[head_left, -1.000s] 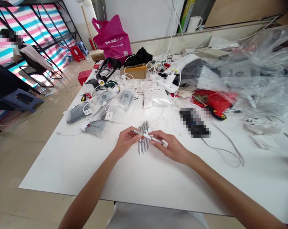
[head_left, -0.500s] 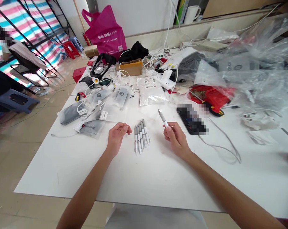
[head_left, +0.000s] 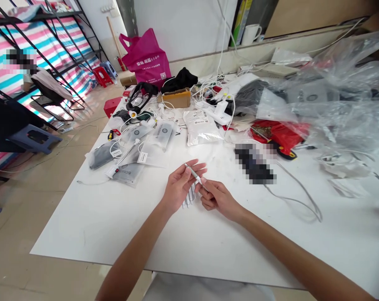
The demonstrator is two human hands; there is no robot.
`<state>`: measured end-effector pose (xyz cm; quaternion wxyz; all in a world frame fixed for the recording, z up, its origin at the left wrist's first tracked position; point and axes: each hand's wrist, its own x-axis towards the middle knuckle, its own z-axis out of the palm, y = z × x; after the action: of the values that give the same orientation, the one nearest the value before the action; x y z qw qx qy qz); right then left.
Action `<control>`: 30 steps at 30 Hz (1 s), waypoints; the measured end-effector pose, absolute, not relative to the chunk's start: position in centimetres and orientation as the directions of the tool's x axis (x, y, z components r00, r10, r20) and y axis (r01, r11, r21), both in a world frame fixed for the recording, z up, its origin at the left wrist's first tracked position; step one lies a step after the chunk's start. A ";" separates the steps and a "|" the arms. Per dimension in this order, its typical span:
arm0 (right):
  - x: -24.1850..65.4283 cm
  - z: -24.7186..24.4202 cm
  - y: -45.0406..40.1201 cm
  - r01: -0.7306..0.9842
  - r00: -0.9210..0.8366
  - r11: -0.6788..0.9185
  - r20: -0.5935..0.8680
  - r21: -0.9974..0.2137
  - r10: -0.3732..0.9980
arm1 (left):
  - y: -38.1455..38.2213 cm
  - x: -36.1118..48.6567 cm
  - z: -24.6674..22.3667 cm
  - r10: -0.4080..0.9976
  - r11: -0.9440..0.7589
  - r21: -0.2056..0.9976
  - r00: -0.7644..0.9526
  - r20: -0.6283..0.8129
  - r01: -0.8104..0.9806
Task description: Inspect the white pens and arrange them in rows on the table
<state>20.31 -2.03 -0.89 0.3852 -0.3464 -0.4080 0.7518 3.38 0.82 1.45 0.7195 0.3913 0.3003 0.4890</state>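
Note:
A white pen with a silver-grey front part [head_left: 193,172] slants between my two hands above the table. My right hand [head_left: 219,198] is closed round its white end, the thumb lying along the barrel. The pen's tip lies against my left hand [head_left: 178,186], which has its fingers stretched out behind the pen and its thumb beside the tip. Just below, several similar pens [head_left: 189,198] lie side by side on the white table [head_left: 183,242]. My hands cover their upper parts.
Clear pouches [head_left: 126,172] and cables lie left of my hands. Beyond them sits a white plastic packet [head_left: 202,128]. To the right are a blurred-out dark device [head_left: 255,164] with a grey cable, a red bag [head_left: 289,133] and heaped plastic wrap [head_left: 342,108].
My right hand has brought the pen left and lower, over the pens on the table. My left hand has moved right, its fingers unfolding to meet the pen's tip. The view has shifted slightly.

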 end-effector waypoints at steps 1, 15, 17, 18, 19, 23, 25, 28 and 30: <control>20.3 -1.1 -2.0 -0.280 -0.462 -0.368 -0.211 -0.887 0.861 | 0.8 3.4 1.1 0.951 0.208 0.857 0.302 -0.065 -0.471; 22.3 -2.3 -2.9 0.265 -0.229 0.057 -0.005 -0.963 0.973 | 0.1 2.8 0.0 0.979 0.110 0.953 0.197 -0.054 -0.284; 22.3 -2.4 -2.9 0.271 -0.232 0.054 -0.011 -0.961 0.973 | 0.2 2.6 0.0 0.968 0.122 0.953 0.244 -0.053 -0.278; 22.4 -2.4 -3.0 0.276 -0.238 0.055 -0.012 -0.960 0.971 | 0.2 2.6 -0.1 0.959 0.138 0.950 0.277 -0.058 -0.279; 22.4 -2.4 -3.0 0.278 -0.245 0.060 -0.010 -0.959 0.970 | 0.3 2.5 -0.1 0.951 0.154 0.947 0.303 -0.064 -0.281; 22.3 -2.0 -3.1 0.287 -0.272 0.106 0.025 -0.952 0.962 | 0.5 2.4 -0.7 0.971 0.140 0.956 0.223 -0.082 -0.257; 22.2 -1.8 -3.1 0.305 -0.267 0.122 0.039 -0.945 0.963 | 0.5 2.4 -0.7 0.979 0.122 0.961 0.190 -0.075 -0.248; 22.3 -1.8 -3.1 0.322 -0.244 0.119 0.039 -0.939 0.969 | 0.5 2.4 -0.5 0.959 0.133 0.954 0.277 -0.056 -0.267; 22.3 -1.7 -3.0 0.325 -0.242 0.123 0.043 -0.938 0.969 | 0.5 2.5 -0.3 0.951 0.145 0.951 0.303 -0.058 -0.273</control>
<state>22.34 -3.01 -1.73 0.3660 -0.4949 -0.6537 0.4402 2.54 0.52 -0.34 0.6616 0.4622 0.3671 0.4624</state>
